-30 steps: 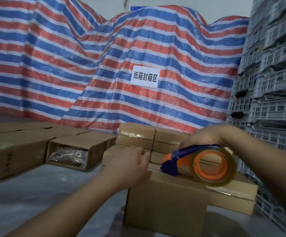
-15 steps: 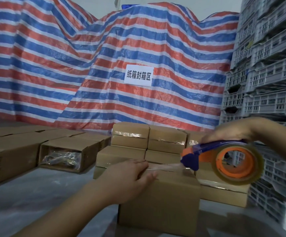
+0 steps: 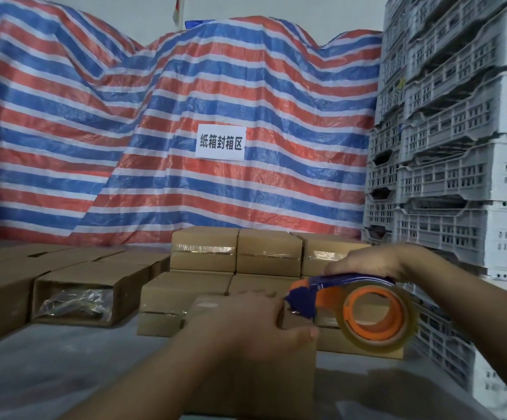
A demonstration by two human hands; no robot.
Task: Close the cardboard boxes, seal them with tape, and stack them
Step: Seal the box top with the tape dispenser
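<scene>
Cardboard box [image 3: 252, 371] nearest the person is mid-sealing: left hand [image 3: 246, 324] presses flat on top, right hand [image 3: 367, 263] grips the tape dispenser [image 3: 352, 307]. Sealed boxes [image 3: 237, 253] sit stacked behind; an open box [image 3: 88, 295] waits left.

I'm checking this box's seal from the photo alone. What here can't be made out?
Head view only:
- Top seam of the box being sealed: covered by the left hand.
- Tape dispenser blade and the tape under it: hidden behind the left hand.
- Dispenser handle: wrapped by the right hand.
- Open box contents: crumpled clear plastic, too dark to identify.
</scene>
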